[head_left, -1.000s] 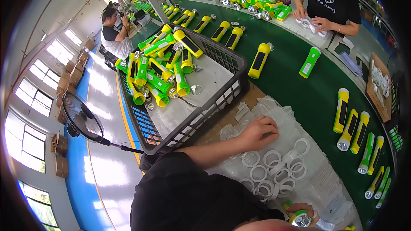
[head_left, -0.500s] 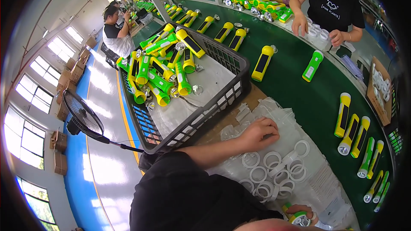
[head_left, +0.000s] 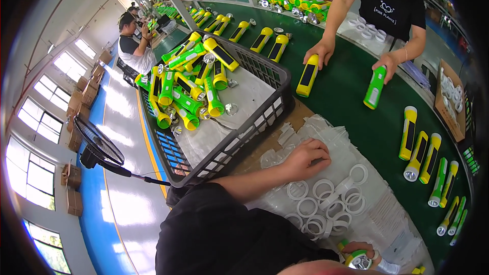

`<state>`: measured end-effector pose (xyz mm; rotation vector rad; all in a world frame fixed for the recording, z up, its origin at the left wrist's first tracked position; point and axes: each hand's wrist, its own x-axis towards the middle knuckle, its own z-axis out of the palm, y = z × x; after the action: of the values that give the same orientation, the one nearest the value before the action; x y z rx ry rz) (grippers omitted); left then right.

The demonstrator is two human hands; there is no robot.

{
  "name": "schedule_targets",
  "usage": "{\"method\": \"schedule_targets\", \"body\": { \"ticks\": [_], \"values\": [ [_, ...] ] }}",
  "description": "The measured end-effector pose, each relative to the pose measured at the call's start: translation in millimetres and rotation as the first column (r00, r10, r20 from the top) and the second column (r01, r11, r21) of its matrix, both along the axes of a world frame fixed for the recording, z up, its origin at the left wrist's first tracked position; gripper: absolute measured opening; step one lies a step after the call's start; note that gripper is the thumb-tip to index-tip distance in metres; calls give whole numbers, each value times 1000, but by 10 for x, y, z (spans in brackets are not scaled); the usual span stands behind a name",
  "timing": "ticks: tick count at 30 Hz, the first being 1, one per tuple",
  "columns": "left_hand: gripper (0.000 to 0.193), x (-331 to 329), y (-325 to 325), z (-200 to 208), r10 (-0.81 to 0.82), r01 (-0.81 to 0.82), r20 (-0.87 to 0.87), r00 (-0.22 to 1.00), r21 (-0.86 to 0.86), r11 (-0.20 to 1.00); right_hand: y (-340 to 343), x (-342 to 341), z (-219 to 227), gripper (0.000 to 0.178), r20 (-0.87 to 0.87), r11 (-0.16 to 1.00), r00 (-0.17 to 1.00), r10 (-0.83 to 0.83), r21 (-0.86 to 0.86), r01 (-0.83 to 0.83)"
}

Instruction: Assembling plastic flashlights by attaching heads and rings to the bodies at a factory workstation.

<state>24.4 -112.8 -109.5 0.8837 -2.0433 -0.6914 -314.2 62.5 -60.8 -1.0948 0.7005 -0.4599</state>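
Head view: at the lower right edge, the right hand (head_left: 356,247) has its fingers wrapped around a yellow-and-green plastic flashlight (head_left: 359,261). Right of centre, the left hand (head_left: 307,160) rests, fingers curled, on crumpled whitish plastic sheeting (head_left: 378,208); I cannot tell whether they hold anything. Round white plastic rings (head_left: 344,185) lie just below it.

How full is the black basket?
Partly full: the black basket has flashlights heaped toward its far end, while pale lining shows nearer.
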Motion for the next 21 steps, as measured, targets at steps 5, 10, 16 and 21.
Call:
{"method": "schedule_targets", "body": {
  "ticks": [5, 10, 16, 21],
  "values": [
    [9, -5, 14, 23, -1, 1, 11, 1000, -2, 1000, 146, 116, -69, 62, 89, 973, 986, -139, -174, 153],
    [9, -12, 14, 54, 1, -1, 13, 1000, 3, 1000, 306, 228, -169, 65, 197, 901, 949, -247, -315, 300],
    [8, -18, -49, -12, -16, 16, 14, 1000, -1, 1000, 302, 345, -331, 71, 346, 712, 864, -367, -493, 500],
    [9, -18, 0, 110, 12, -12, 29, 1000, -5, 1000, 162, 106, -474, 105, 260, 637, 965, 22, -748, 186]
  ]
}}
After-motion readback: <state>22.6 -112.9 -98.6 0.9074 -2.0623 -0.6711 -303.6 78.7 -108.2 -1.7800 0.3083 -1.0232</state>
